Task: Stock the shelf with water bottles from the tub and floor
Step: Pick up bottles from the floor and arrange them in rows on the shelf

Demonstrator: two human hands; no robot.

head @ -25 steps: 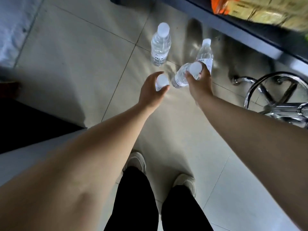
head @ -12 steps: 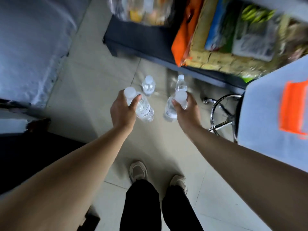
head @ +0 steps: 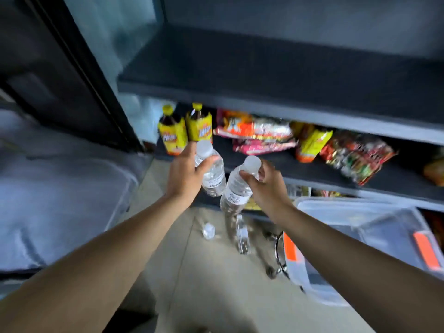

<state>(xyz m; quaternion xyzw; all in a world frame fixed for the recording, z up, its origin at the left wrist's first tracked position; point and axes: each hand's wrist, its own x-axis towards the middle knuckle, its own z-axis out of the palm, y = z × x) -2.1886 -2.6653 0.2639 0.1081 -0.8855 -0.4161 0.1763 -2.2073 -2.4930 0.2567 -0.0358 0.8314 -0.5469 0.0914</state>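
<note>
Behind hands point(head: 185, 174), btm shelf point(head: 312, 174) partly hidden.

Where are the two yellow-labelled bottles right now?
In the head view, the yellow-labelled bottles stand at the left end of the middle shelf, beside the snack packets.

Two clear, white-capped water bottles are hanging tilted before the dark shelf point(head: 276, 75): the left bottle point(head: 212, 175) and the right bottle point(head: 236, 189), nearly touching. Two more bottles point(head: 208, 230) point(head: 242, 236) are standing on the floor, beside the clear tub point(head: 319, 292).
</note>
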